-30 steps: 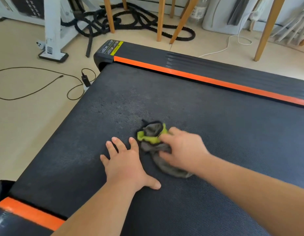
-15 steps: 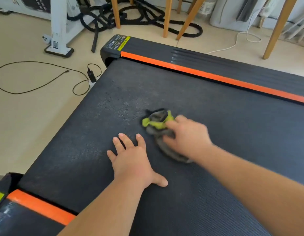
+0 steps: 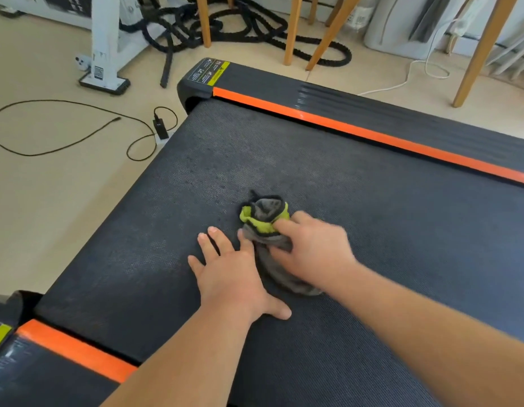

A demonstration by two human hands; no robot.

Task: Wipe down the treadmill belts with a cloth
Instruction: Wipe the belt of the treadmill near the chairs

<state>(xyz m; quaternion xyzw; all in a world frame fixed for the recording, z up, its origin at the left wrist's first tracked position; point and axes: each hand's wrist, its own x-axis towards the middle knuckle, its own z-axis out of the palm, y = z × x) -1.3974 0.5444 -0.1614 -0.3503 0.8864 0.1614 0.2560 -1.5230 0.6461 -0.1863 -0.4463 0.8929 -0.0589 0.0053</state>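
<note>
The cloth (image 3: 266, 215), grey w/ a lime-green hem, is found bunched on the treadmill belt (image 3: 387, 236), approx. mid-width and nearer the belt's left end than its right. It is gripped by the right hand (image 3: 313, 251). The index finger is laid over the green hem and the thumb is tucked against the grey part, so the bundle is pinched btw. them & pressed onto the belt under the palm. That hand is slightly blurred, so the other fingers cannot be made out well.

The left hand (image 3: 231, 277) is laid flat on the belt, palm down, fingers spread & straight, thumb stuck out to the side. Its index finger is seen against the cloth's left side.

Along the belt's far edge an orange stripe (image 3: 372, 136) is carried on the black side rail (image 3: 401, 113), w/ a warning label (image 3: 211, 72) at the rail's left end. More orange trim is seen at the belt's near-left corner.

On the floor are seen a thin black cable (image 3: 78, 107) off the left end, a thick black rope (image 3: 246, 24), wooden legs (image 3: 293, 27), a white frame post (image 3: 103, 39) & a white cable (image 3: 401, 80).
</note>
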